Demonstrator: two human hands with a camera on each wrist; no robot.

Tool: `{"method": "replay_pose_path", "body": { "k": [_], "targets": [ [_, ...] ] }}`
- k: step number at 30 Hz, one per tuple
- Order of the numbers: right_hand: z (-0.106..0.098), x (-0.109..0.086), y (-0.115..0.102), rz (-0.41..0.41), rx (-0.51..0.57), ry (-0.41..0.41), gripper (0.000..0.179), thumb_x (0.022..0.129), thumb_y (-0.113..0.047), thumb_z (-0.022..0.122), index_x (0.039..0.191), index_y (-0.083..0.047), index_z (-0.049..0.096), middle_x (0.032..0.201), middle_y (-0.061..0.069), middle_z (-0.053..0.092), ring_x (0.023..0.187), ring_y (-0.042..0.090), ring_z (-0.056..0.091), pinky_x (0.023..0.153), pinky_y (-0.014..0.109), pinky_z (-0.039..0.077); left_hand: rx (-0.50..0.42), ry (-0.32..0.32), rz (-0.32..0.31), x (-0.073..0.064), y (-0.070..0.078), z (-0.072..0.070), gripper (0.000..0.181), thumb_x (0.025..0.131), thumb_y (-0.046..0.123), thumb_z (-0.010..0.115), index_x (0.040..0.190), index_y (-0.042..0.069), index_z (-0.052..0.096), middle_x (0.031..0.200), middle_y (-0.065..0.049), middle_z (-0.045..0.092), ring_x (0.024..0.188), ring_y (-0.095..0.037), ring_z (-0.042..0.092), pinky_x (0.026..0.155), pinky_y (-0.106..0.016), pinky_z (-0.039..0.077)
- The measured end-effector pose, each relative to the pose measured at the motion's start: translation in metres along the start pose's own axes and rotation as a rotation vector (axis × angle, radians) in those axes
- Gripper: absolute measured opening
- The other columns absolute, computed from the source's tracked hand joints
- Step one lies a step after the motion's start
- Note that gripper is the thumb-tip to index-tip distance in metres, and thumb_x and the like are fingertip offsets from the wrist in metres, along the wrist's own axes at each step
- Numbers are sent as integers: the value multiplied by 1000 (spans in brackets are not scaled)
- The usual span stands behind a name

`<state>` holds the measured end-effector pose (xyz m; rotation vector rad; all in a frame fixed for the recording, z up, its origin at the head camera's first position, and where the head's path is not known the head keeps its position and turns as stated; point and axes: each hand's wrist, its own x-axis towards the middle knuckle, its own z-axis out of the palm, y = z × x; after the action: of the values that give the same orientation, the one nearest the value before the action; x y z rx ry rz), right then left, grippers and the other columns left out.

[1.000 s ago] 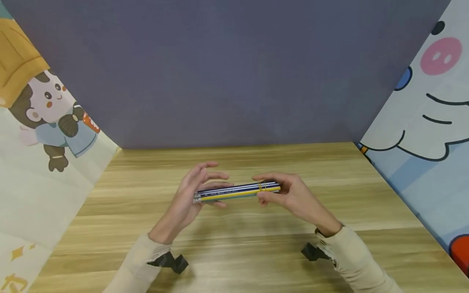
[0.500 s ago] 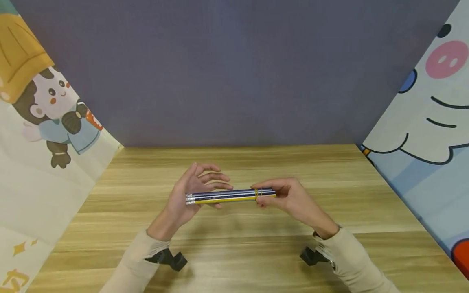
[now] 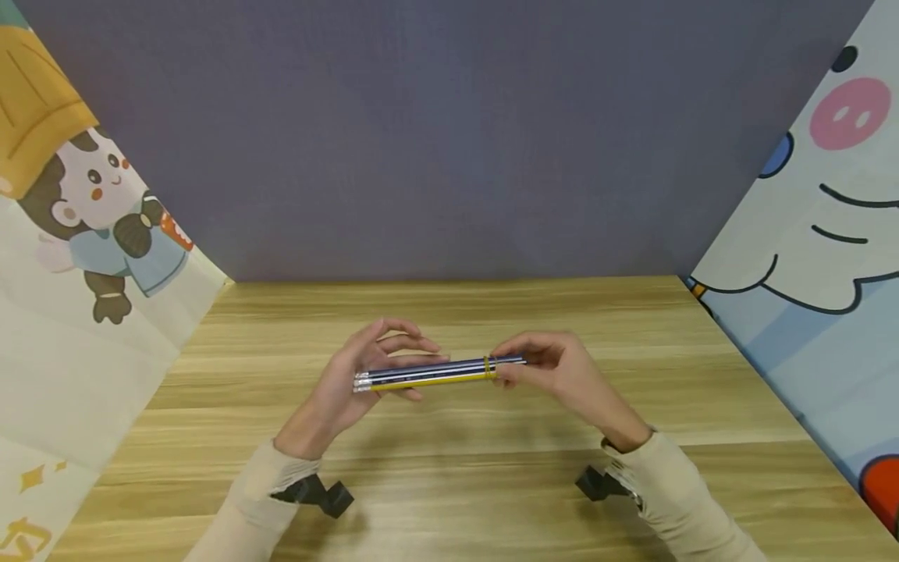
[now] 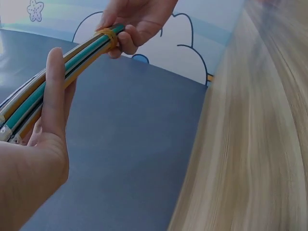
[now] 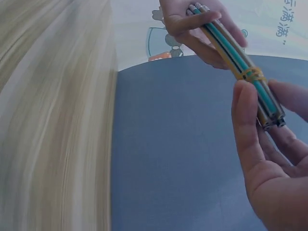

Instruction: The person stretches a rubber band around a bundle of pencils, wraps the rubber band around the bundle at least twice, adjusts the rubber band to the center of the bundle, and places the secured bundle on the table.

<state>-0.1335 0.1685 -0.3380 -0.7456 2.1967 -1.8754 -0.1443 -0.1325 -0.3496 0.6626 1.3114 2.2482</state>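
Observation:
A bundle of several pencils [image 3: 428, 375], striped dark blue and white, yellow and teal, is held off the table, nearly level. Yellow rubber bands [image 3: 487, 368] circle it near its right end. With thumb and fingers my right hand [image 3: 565, 375] pinches that end, the thumb tip beside the rubber bands in the right wrist view. My left hand [image 3: 344, 382] lies along the eraser end, its fingers extended behind the pencils. In the left wrist view its straight thumb [image 4: 54, 94] crosses the bundle without curling round it.
Beneath the hands lies a wood-grain table [image 3: 449, 499]. A dark grey panel [image 3: 449, 140] stands at its back edge. Cartoon-printed walls flank it at left [image 3: 42, 336] and right [image 3: 787, 226]. Black wrist cameras [image 3: 330, 497] hang below both sleeves.
The bundle has shifted slightly left and rolled, hiding the teal pencil from the head view. The rubber bands sit a little further left. My right fingertips have shifted slightly around the bands.

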Motion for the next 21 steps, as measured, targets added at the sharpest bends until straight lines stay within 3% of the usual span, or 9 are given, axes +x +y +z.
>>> {"method": "replay_pose_path", "body": {
  "k": [6, 11, 18, 21],
  "targets": [
    [4, -1, 2, 28, 17, 12, 25, 89, -13, 76, 112, -3, 73, 103, 14, 73, 89, 34, 72, 80, 42, 61, 11, -6, 32, 1, -3, 1, 45, 110, 38, 22, 116, 8, 56, 122, -14, 65, 121, -35, 61, 73, -39, 61],
    [6, 0, 5, 32, -17, 25, 25, 88, -13, 77, 111, -3, 74, 102, 13, 73, 87, 35, 71, 76, 38, 62, 33, 7, 52, 1, -6, 2, 44, 110, 37, 24, 113, 6, 56, 120, -15, 67, 117, -35, 63, 71, -39, 61],
    [10, 4, 7, 30, -107, -84, 26, 89, -18, 76, 113, -9, 75, 102, 7, 75, 86, 26, 71, 72, 35, 61, 51, -17, 51, 1, -9, 4, 43, 111, 33, 25, 111, 5, 57, 112, -15, 68, 113, -37, 65, 67, -41, 61],
    [8, 3, 6, 27, -98, -86, 28, 88, -16, 77, 115, -9, 74, 103, 7, 74, 86, 25, 71, 72, 36, 61, 44, -10, 66, 1, -9, 4, 43, 111, 33, 26, 110, 4, 58, 111, -16, 68, 111, -37, 66, 68, -42, 62]
  ]
}}
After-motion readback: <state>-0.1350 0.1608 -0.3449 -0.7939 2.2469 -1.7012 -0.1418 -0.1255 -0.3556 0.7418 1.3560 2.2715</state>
